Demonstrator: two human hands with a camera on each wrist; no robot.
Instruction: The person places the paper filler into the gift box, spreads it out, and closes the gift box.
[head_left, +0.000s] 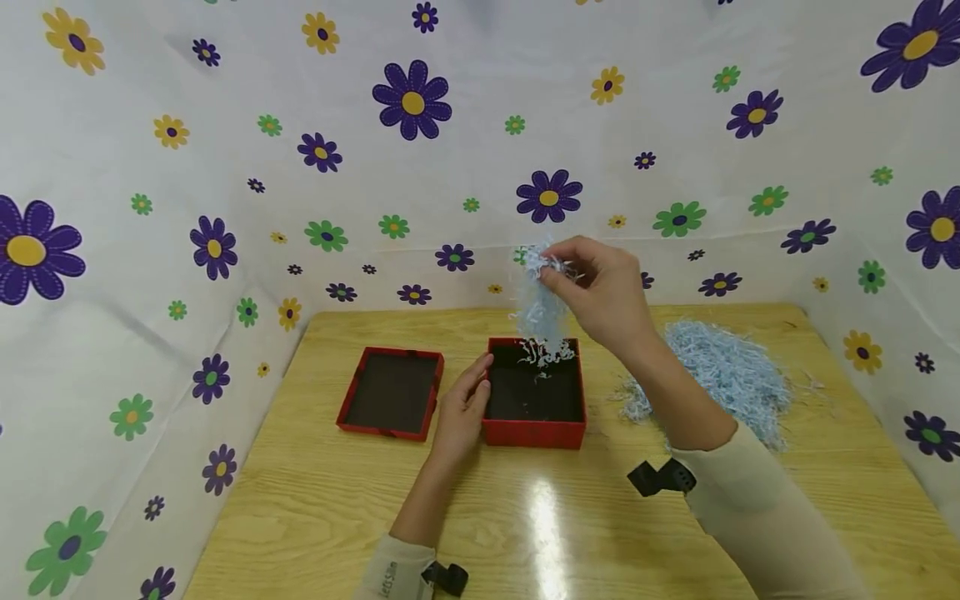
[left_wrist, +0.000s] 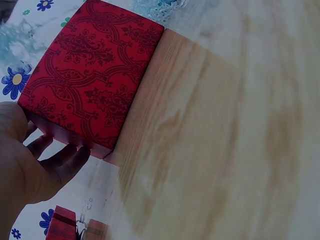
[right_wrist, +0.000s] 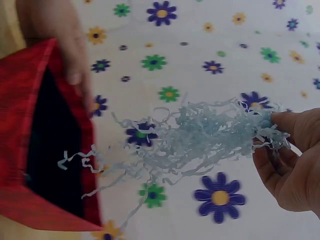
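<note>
A red patterned box (head_left: 534, 433) with a dark inside stands on the table without its lid. My left hand (head_left: 463, 414) rests along its left side, fingers against the outer wall in the left wrist view. Above the box, my right hand (head_left: 603, 292) pinches a clump of pale blue shredded paper (right_wrist: 200, 132) between thumb and fingers. Loose strands dangle from the clump toward the box opening. A few tiny bits show on the box floor.
The red-rimmed lid (head_left: 393, 393) lies inside-up left of the box. A large heap of pale blue shredded paper (head_left: 727, 375) spreads over the table's right part, under my right forearm. Behind the wooden table (head_left: 300, 500) hangs a flowered cloth (head_left: 465, 150).
</note>
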